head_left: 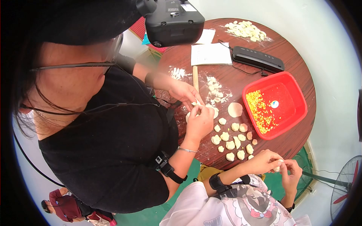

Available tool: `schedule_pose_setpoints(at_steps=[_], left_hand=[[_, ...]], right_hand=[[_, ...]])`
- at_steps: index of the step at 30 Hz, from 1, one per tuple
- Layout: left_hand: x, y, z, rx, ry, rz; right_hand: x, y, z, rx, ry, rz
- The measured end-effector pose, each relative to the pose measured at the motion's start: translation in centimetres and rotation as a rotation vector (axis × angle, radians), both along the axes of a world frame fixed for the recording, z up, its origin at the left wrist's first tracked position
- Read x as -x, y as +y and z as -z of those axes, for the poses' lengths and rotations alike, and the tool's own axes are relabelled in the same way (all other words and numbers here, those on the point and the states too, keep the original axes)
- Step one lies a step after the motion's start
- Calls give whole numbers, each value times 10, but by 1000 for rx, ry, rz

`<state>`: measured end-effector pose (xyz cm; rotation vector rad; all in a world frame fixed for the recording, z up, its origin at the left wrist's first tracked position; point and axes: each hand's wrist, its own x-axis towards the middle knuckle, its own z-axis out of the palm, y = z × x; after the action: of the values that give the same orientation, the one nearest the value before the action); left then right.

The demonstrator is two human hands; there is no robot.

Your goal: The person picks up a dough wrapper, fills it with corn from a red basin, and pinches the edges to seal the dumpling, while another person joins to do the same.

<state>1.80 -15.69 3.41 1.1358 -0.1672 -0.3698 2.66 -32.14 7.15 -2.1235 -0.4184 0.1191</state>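
Observation:
At the table's near edge, my left hand [264,162] and my right hand [291,174] meet, fingers closed around a small pale dumpling [278,166]. My fingers cover much of it. Just beyond my left hand lie several filled dumplings [230,145], with a few pinkish ones [243,128] among them. A flat round wrapper [235,109] rests between these and the red basin [296,117], which holds yellow filling [257,109] and a small white-and-blue round object [275,104].
A co-worker in black [113,150] pinches dough with both hands [198,113] at left. The round table [301,83] bears a rolling pin [195,78], floured dough pieces [214,86], paper [211,54], a black device [258,59] and more pieces [246,30]. A fan [345,184] stands right.

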Motion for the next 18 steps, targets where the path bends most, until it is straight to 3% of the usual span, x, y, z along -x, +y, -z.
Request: schedule_pose_setpoints(at_steps=[18], left_hand=[[-3,6,-3,-79,-21,84]], right_hand=[[-3,0,1,18,-88,-57]])
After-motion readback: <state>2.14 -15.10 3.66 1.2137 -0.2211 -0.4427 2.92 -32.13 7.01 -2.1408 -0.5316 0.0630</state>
